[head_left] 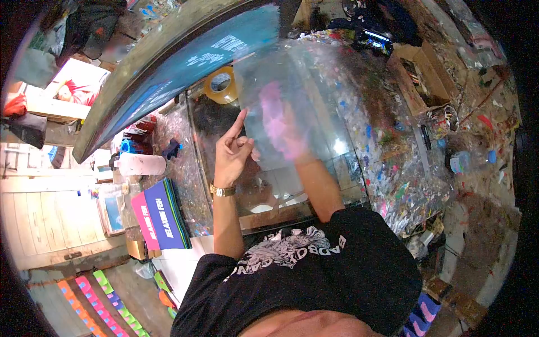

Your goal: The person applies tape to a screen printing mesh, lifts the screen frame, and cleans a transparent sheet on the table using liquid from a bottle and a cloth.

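A see-through plastic sheet (314, 106), blurred, spans the space over a dark glass-topped work surface (261, 194). My left hand (231, 157), with a gold watch on its wrist, is at the sheet's left edge. Its index finger points up, while the thumb and curled fingers close at that edge. My right hand (296, 140) is smeared by motion and seems to be gripping a pink cloth (271, 115) against the sheet. Its fingers are mostly hidden by the blur. A roll of clear brown tape (220, 85) lies just beyond my left hand.
A framed blue printing screen (196, 62) slants up at the far left. Pink and blue printed sheets (164, 216) lie left, near a pale pink bottle (143, 164). An open cardboard box (421, 78) sits on the paint-spattered table (387, 163). Someone in red (78, 92) is beyond.
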